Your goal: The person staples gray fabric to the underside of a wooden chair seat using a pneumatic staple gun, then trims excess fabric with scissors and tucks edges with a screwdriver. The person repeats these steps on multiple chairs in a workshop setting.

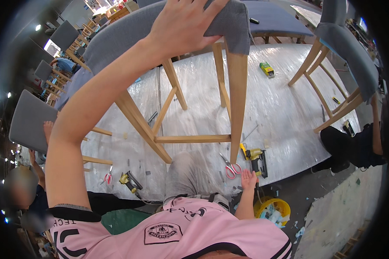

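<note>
From the head view, your left hand point(183, 26) is pressed flat, fingers spread, on the grey upholstered seat of the wooden chair point(160, 30) — the chair stands on the plastic-covered table point(281, 108), its pale legs reaching toward you. Your right hand point(248, 179) lies open, gripping nothing, at the table's near edge, just beside the yellow nail gun point(257, 159) and the red-handled scissors point(231, 167). A yellow bucket point(273, 209) sits below on the floor.
</note>
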The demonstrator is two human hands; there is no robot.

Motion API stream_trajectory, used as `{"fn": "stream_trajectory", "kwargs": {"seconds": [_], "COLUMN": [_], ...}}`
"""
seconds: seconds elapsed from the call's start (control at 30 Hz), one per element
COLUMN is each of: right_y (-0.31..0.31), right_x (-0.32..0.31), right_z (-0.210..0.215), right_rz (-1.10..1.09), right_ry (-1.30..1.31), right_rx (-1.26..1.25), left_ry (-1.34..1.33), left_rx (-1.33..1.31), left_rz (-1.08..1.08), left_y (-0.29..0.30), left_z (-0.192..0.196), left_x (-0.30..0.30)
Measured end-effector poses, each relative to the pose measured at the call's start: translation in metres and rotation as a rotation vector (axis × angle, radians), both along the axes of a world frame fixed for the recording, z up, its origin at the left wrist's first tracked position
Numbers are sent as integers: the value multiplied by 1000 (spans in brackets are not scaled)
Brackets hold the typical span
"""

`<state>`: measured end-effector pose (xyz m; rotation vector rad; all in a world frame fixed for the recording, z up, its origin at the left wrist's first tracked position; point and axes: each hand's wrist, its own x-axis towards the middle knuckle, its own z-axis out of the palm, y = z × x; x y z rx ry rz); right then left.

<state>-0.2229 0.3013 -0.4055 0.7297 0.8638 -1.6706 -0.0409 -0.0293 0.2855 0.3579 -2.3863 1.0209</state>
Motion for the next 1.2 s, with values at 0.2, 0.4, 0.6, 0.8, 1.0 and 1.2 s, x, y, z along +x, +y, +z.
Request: {"fn": "stream_trajectory", "kwargs": {"seconds": [0.2, 0.4, 0.6, 0.8, 1.0, 1.2], "right_y": [-74, -123, -100, -125, -161, -198], "right_x": [-20, -55, -132, -92, 18, 65], "right_z": [-36, -33, 52, 293, 465, 503], "right_rz": [-479, -608, -561, -455, -623, -149], "right_ry": [-345, -61, 32, 591, 1610, 2027], "right_rx": [33, 183, 23, -512, -755, -872], "left_ry": [37, 48, 43, 43, 75, 97], "left_rx": [-60, -85, -135, -72, -107, -84], "left_rz": [88, 61, 68, 13, 47, 81], "left_y": [-5, -3, -5, 8, 5, 5], "left_z": [-20, -23, -24, -15, -17, -20], "left_x": [7, -3, -8, 1, -2, 3]}}
